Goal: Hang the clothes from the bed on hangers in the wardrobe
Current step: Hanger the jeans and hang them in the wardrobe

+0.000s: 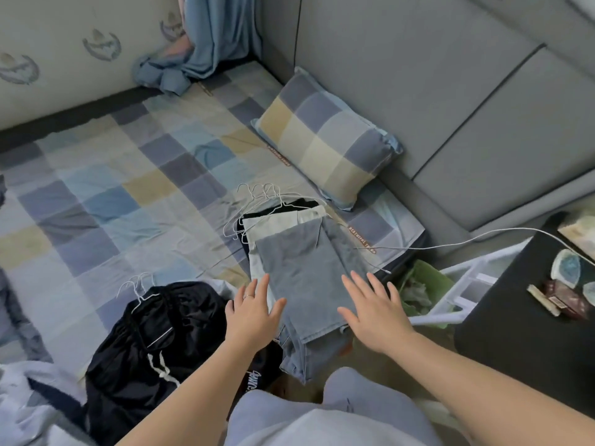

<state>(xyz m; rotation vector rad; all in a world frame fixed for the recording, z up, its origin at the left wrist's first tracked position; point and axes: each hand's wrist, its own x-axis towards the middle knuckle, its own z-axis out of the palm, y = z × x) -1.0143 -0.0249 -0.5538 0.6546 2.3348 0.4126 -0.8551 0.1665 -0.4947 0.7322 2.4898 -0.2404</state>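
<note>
Evidently, both spread hands, left hand [252, 312] and right hand [373, 309], were laid flat beside the folded jeans [306, 278] at lower centre, probably to lift them.

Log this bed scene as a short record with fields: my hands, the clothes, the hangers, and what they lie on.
left hand: open, fingers spread, at the left edge of the folded jeans
right hand: open, fingers spread, at the jeans' right edge
stack: jeans on top, white garment beneath
wire hangers: bunch at the stack's far end
black drawstring garment: crumpled left of the stack, more hangers on it
surface: checked bedsheet; pillow beyond
</note>
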